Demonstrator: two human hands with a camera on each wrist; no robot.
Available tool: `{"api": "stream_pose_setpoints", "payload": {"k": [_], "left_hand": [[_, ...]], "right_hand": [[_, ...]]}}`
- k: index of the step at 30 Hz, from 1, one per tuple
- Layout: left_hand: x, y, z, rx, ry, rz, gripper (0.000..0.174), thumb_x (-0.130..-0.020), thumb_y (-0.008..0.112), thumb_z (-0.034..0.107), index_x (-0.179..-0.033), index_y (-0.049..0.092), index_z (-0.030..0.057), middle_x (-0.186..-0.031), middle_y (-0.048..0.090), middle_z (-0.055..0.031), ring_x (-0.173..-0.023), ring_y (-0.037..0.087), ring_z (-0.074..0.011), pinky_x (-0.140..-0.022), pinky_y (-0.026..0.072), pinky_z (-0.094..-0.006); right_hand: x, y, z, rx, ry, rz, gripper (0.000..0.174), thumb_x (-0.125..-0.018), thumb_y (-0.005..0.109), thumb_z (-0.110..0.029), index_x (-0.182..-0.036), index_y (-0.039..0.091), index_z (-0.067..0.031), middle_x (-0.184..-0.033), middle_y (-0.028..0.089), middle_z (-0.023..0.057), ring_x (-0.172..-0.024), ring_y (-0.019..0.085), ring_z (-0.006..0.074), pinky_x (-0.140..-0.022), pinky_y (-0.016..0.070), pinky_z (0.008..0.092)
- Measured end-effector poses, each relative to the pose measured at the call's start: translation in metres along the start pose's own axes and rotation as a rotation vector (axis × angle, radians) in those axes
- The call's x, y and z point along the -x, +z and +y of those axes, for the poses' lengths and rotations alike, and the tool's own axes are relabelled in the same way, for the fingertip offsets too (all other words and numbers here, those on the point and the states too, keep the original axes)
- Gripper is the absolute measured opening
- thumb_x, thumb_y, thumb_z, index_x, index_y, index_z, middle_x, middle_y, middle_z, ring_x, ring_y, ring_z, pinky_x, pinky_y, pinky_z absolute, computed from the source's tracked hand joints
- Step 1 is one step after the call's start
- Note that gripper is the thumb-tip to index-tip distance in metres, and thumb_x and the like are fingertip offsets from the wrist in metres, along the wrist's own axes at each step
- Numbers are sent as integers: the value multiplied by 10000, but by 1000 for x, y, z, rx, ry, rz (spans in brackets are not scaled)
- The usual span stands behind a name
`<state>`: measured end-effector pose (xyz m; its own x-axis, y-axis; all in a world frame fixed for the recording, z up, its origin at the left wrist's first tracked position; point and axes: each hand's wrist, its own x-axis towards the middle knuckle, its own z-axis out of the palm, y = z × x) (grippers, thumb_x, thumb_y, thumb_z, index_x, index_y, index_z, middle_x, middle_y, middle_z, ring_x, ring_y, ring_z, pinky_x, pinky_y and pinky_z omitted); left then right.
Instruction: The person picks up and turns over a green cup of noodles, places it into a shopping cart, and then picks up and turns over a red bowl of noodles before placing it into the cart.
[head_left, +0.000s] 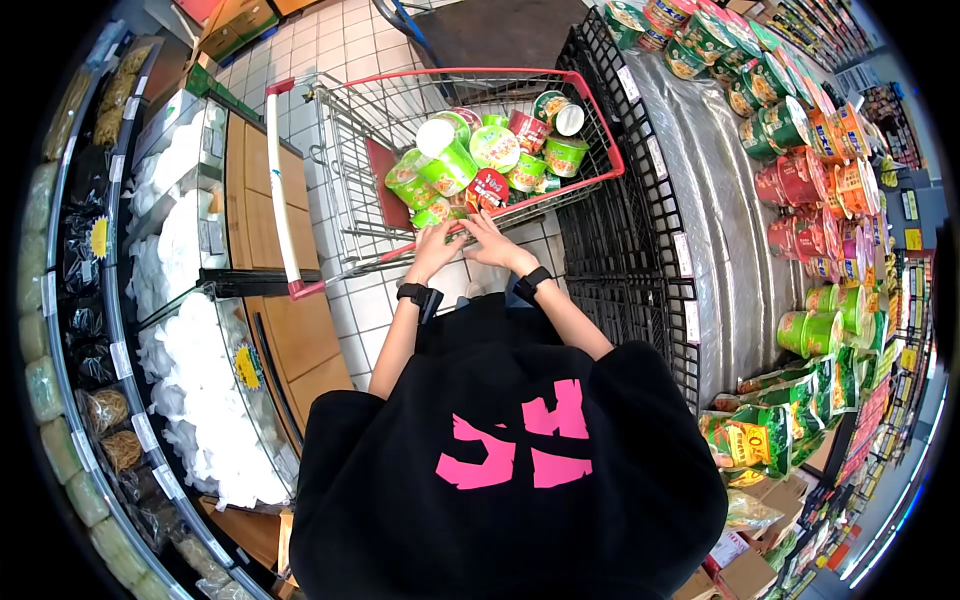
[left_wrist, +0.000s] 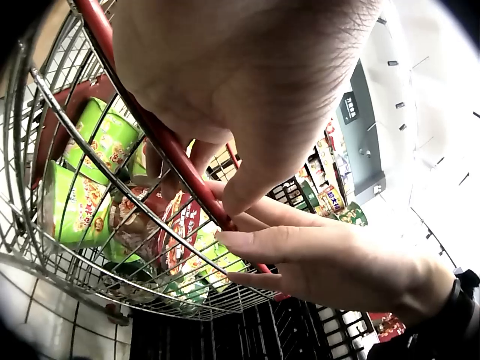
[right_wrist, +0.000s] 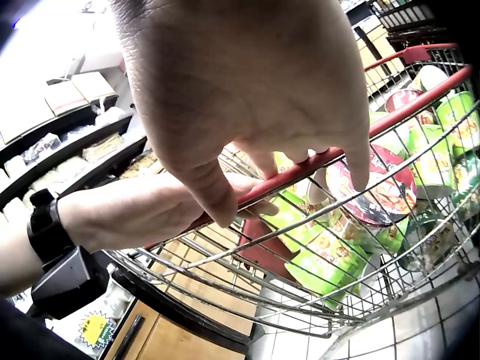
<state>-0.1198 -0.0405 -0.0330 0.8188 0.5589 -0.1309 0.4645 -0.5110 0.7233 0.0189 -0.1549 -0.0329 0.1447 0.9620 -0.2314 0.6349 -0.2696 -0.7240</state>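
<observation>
A shopping cart (head_left: 350, 180) with a red top rail stands crosswise in front of the person. My left hand (head_left: 434, 250) lies over the near side rail (left_wrist: 187, 171), its thumb on the outside and fingers reaching over to the inside. Close beside it, my right hand (head_left: 496, 246) holds the same rail, thumb outside and little finger fairly straight. The hands' fingers overlap in the left wrist view. Just inside the rail sits an instant noodle cup with a red lid (head_left: 487, 188). Green noodle cups (head_left: 450, 168) lie piled around it, some tipped on their sides.
Stacked noodle cups (head_left: 790, 235) and green bags (head_left: 750, 440) fill the display on the right, edged by a black grid rack (head_left: 625, 200). To the left are shelves with white bagged goods (head_left: 205, 400) and wooden cabinets (head_left: 270, 200). A dark flatbed (head_left: 500, 35) lies beyond the cart.
</observation>
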Motion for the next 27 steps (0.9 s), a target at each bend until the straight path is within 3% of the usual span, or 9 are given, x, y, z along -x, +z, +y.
{"api": "stream_pose_setpoints", "payload": {"k": [5,13,18,21,24,27], "left_hand": [[-2,4,-4,-49,47,22,528,-788,597,432,-1191,552,93,-1160,582,-144,-1119,479,-304,-997,267,-384],[-5,7,-2,-125,45,-11,563,-762,617,444,-1215,542,118,-1184,574,-111,-1139,467,-271,-1004,251,-386],[-8,12,-3,-211,3,-39,566,-747,617,443,-1204,552,115,-1140,586,-131,-1136,475,-272,-1006,244,-395],[-8,15,-2,-241,18,17,565,-749,616,440,-1207,551,117,-1119,590,-135,-1126,477,-273,-1007,240,-397],[-10,14,2,-239,-13,-10,562,-746,617,462,-1193,565,125,-1100,604,-130,-1103,495,-269,-987,252,-394],[-16,16,-4,-198,-70,-44,583,-742,608,504,-1188,576,130,-1124,607,-136,-1101,513,-270,-985,256,-398]], "right_hand": [[1,3,3,2,-10,35,769,-749,661,-293,-1402,296,-111,-1450,223,241,-1383,57,381,-1108,179,423],[6,2,1,11,-56,126,680,-746,631,-188,-1358,347,-102,-1409,298,239,-1363,143,390,-1102,211,428],[24,2,0,21,23,44,811,-760,635,-261,-1435,206,-129,-1473,167,227,-1380,75,382,-1104,203,418],[51,-5,10,-137,262,-65,866,-787,619,-287,-1445,106,-58,-1466,102,287,-1382,86,372,-1109,179,378],[76,-16,53,-225,221,78,862,-782,612,-305,-1445,116,-63,-1469,80,286,-1371,114,391,-1106,197,397],[115,-54,60,-355,240,216,755,-808,584,-311,-1413,229,-32,-1420,279,261,-1324,286,348,-1078,261,345]]}}
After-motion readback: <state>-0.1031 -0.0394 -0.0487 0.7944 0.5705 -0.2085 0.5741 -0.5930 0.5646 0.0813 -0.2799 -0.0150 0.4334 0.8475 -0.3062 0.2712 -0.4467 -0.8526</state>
